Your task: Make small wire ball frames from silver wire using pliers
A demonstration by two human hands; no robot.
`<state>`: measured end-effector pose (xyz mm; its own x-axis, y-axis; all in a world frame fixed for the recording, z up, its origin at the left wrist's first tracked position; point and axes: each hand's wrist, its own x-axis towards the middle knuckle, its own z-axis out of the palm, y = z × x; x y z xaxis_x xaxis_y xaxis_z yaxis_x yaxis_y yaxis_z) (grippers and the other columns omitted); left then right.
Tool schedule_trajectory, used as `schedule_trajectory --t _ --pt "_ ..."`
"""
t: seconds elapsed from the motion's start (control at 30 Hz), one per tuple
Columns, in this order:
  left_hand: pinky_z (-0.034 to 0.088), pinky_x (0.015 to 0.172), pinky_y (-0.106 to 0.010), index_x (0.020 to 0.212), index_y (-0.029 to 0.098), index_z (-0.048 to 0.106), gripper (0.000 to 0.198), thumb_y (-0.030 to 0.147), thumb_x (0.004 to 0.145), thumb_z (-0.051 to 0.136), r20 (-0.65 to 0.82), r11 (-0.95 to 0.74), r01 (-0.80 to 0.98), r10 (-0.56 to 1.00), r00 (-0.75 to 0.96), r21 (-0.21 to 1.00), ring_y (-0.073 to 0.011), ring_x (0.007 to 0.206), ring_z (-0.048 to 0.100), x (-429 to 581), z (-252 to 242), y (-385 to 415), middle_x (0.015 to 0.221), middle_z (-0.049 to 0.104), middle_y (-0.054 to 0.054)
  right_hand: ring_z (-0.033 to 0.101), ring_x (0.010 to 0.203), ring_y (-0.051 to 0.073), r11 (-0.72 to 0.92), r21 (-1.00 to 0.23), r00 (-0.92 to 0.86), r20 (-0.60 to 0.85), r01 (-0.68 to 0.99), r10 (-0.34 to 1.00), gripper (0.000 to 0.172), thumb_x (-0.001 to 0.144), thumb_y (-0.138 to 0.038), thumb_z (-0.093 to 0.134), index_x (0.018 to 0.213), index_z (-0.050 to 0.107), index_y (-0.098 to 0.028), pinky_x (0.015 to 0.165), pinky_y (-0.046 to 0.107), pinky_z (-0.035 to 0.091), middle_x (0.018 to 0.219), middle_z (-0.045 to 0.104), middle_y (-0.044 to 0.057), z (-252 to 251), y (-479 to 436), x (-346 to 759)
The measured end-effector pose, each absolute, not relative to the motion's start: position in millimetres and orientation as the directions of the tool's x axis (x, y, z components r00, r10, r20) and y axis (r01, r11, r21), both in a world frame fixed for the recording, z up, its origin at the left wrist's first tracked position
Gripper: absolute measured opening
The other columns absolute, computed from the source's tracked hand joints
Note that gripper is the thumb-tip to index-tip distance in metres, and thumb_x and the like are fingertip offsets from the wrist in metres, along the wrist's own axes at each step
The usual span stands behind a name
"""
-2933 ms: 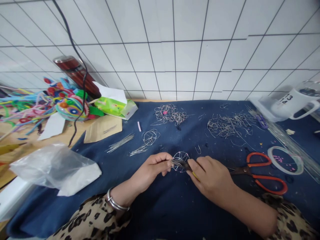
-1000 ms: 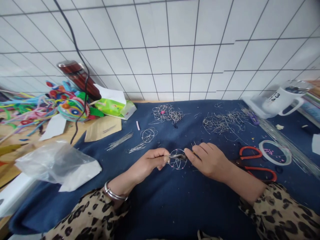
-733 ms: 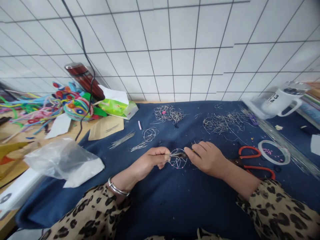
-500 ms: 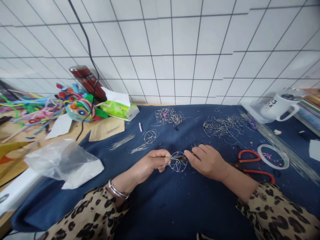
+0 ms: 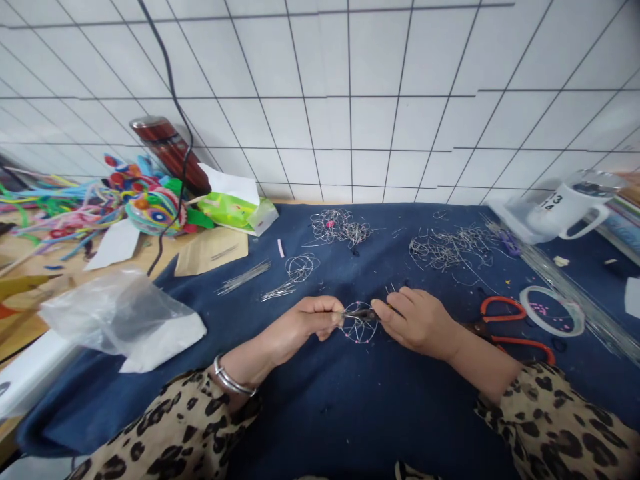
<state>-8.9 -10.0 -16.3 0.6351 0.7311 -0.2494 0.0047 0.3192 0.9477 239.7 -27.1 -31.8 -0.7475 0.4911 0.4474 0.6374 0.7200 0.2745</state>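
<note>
Between my hands is a round wire frame (image 5: 361,331) with small pink beads along its edge. My left hand (image 5: 320,317) is closed, thumb and fingers pinching the left side of the wire frame. My right hand (image 5: 417,323) is wrapped round a pair of pliers (image 5: 369,313), whose dark jaws reach left over the top of the frame. Most of the pliers' handles are hidden in my palm. Whether the jaws grip a wire is too small to tell.
Red-handled scissors (image 5: 505,310) lie by my right forearm, near a white ring (image 5: 584,321) around pink beads. Behind are a wire tangle (image 5: 450,247), beaded wire shapes (image 5: 333,227) and cut wires (image 5: 245,277). A plastic bag (image 5: 120,310) lies left; a white mug (image 5: 575,207) stands right.
The view has tilted down slightly, so the background sits a little higher. Both hands keep their hold on the wire frame and pliers, with hardly any visible movement.
</note>
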Motion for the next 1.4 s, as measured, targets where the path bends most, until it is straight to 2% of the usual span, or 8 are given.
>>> schedule_trajectory --t 0.2,0.4,0.6,0.7,0.93,1.4 --pt "0.027 0.054 -0.023 0.073 0.013 0.057 0.015 0.023 0.083 0.051 -0.225 0.197 0.113 0.756 0.614 0.974 -0.0094 0.056 0.035 -8.5 -14.9 -10.5 0.059 0.041 0.003 0.046 0.069 0.016 0.72 0.229 -0.734 0.416 0.656 0.537 0.026 0.087 -0.026 0.048 0.109 0.055 -0.015 0.06 0.029 0.036 0.075 0.054 0.003 -31.8 -30.9 238.3" --pt "0.029 0.057 -0.024 0.074 0.015 0.056 0.015 0.024 0.084 0.048 -0.17 0.039 0.223 0.777 0.606 0.974 -0.0106 0.06 0.037 -9.7 -11.2 -11.9 0.063 0.042 0.003 0.049 0.072 0.015 0.726 0.096 -0.702 0.37 0.681 0.609 0.024 0.088 -0.025 0.044 0.108 0.055 -0.016 0.059 0.027 0.036 0.079 0.054 0.004 -29.3 -32.7 235.5" --pt "0.029 0.057 -0.023 0.075 0.015 0.056 0.017 0.026 0.085 0.049 -0.174 0.04 0.231 0.783 0.597 0.972 -0.0105 0.06 0.037 -8.9 -7.5 -12.5 0.063 0.042 0.003 0.05 0.07 0.013 0.723 -0.032 -0.657 0.392 0.69 0.644 0.022 0.088 -0.025 0.044 0.106 0.054 -0.018 0.06 0.025 0.038 0.081 0.055 0.003 -31.1 -32.7 234.7" --pt "0.03 0.057 -0.023 0.076 0.014 0.057 0.018 0.028 0.085 0.051 -0.185 0.09 0.185 0.778 0.6 0.979 -0.01 0.059 0.038 -8.7 -8.5 -12.8 0.064 0.044 0.003 0.05 0.073 0.014 0.726 -0.008 -0.664 0.399 0.687 0.633 0.023 0.088 -0.024 0.045 0.108 0.054 -0.017 0.062 0.025 0.039 0.083 0.055 0.004 -31.4 -32.7 236.1" --pt "0.032 0.058 -0.023 0.075 0.013 0.056 0.022 0.032 0.085 0.053 -0.213 0.186 0.107 0.775 0.595 0.977 -0.0091 0.057 0.038 -7.4 -10.4 -13.6 0.062 0.044 0.003 0.048 0.071 0.016 0.713 0.182 -0.7 0.46 0.677 0.547 0.026 0.085 -0.021 0.049 0.109 0.056 -0.014 0.061 0.029 0.039 0.076 0.055 0.004 -27.3 -34.9 238.6" --pt "0.031 0.057 -0.023 0.074 0.014 0.057 0.017 0.028 0.084 0.052 -0.212 0.126 0.183 0.768 0.604 0.975 -0.0103 0.059 0.039 -9.4 -9.0 -12.4 0.063 0.045 0.002 0.05 0.076 0.017 0.71 0.213 -0.708 0.468 0.671 0.529 0.027 0.085 -0.022 0.05 0.111 0.055 -0.014 0.064 0.03 0.04 0.079 0.056 0.005 -25.5 -36.4 237.5"
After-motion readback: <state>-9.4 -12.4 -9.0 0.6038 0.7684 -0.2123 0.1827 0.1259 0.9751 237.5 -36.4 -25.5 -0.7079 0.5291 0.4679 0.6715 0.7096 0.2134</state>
